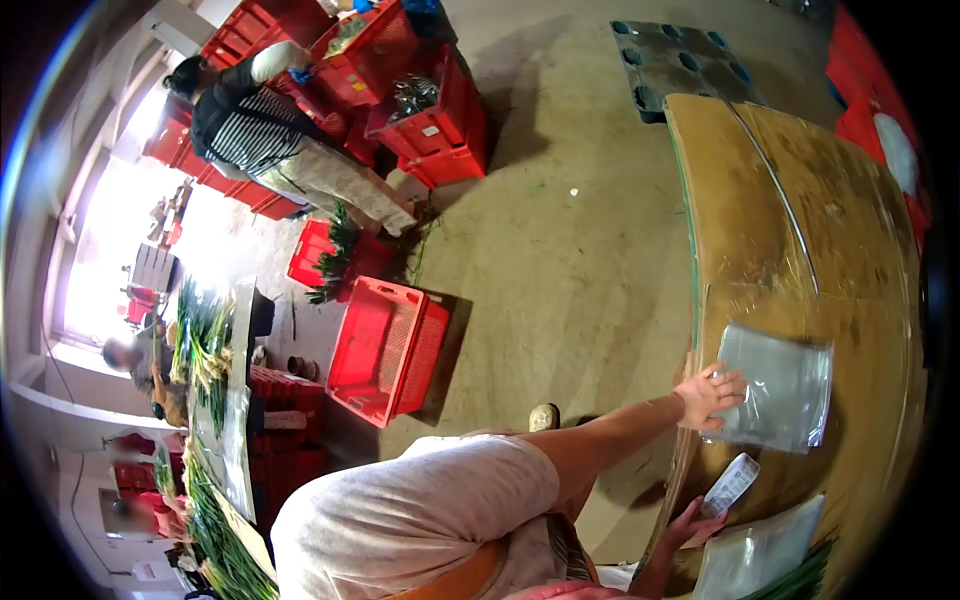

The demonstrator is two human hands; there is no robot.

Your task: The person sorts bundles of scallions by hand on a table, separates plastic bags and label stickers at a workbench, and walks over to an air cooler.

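My left hand (712, 396) lies flat with fingers spread on the near edge of a stack of clear plastic bags (775, 390). Lower in the view, my right hand (696, 524) is closed on a white strip or roll of printed labels (732, 484). Next to it, a second clear plastic sheet or bag (755, 555) lies on the table, and green leafy stalks (800, 578) show at its edge. Both hands are over the cardboard-covered table (760, 230).
Behind me on the floor stand red crates (385, 350), some stacked. A co-worker (265, 130) bends over more crates. Another table (235, 400) carries green onions (205, 345), with people beyond it. A dark plastic pallet (685, 60) lies past my table's end.
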